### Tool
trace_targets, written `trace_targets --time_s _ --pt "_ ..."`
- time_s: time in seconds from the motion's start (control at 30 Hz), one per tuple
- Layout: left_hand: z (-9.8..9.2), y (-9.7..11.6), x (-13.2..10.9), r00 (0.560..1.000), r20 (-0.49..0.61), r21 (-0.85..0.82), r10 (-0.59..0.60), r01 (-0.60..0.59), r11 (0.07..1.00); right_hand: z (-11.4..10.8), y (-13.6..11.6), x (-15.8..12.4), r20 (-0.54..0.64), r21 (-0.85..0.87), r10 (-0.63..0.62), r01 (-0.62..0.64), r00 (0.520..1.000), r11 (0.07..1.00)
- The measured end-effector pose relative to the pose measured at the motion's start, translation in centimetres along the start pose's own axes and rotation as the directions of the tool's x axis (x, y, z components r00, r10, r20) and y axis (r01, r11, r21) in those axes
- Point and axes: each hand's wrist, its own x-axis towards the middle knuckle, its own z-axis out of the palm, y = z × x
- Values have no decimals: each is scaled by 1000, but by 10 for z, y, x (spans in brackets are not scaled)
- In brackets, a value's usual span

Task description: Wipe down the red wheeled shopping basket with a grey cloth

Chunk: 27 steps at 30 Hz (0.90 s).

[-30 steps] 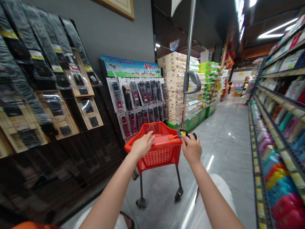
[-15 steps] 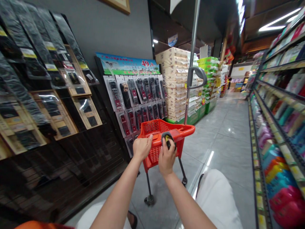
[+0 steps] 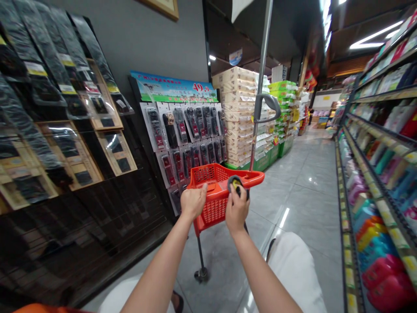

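Note:
A small red plastic shopping cart with a perforated basket stands in front of me on dark legs with casters. My left hand is wrapped round the left part of its near handle rim, thumb on top. In my right hand is a small rounded grey pad with a black-and-yellow grip, its exact kind unclear. The pad rests against the red rim, right of the middle. A metal pole with a grey loop handle rises from the cart's right corner.
Packaged belts and wallets hang on the left wall. Beyond them stands a display rack of blister packs. Stacked cartons line the aisle further on. Shelving with colourful goods runs along the right. Grey tiled floor leads ahead.
My right hand has slid the grey pad rightward along the cart's rim. My left hand keeps its hold on the rim. The view has shifted slightly.

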Motion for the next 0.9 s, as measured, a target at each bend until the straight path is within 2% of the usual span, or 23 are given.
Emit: trace_targets --time_s 0.07,0.13,0.2,0.27,0.37,0.47,0.57,0.63,0.7,0.8,0.9 --pt "0 -1 -1 1000 -17 -4 -2 2 1000 2 -24 -18 73 -15 -165 166 984 986" --pt "1 -5 -3 1000 -25 -12 2 -3 1000 0 -36 -30 130 -41 -306 313 943 949" --pt "2 -11 -4 999 -34 -18 16 -17 1000 -3 -32 -32 155 -82 -378 393 913 916" --pt "3 -17 -6 999 -38 -28 36 -38 999 -7 -16 -26 163 -123 -393 414 905 902" --pt "4 -25 -6 998 -35 -43 55 -56 997 -17 18 -6 170 -173 -331 359 928 917" --pt "4 -29 -6 998 -38 -34 55 -56 998 -29 47 22 157 -253 -119 156 980 955" --pt "5 -28 -5 998 -44 -16 43 -44 999 -39 56 50 171 -329 86 -26 981 944" --pt "6 -25 -5 998 -54 -2 36 -36 999 -41 47 61 226 -339 104 -22 968 941" --pt "6 -21 -5 998 -65 21 18 -16 1000 -39 26 61 269 -318 55 35 961 948" --pt "6 -15 -6 997 -79 46 -14 18 999 -32 -13 42 304 -257 -62 145 950 955" --pt "4 -15 -7 997 -83 41 -2 5 999 -29 -42 24 386 -177 -191 275 903 945"
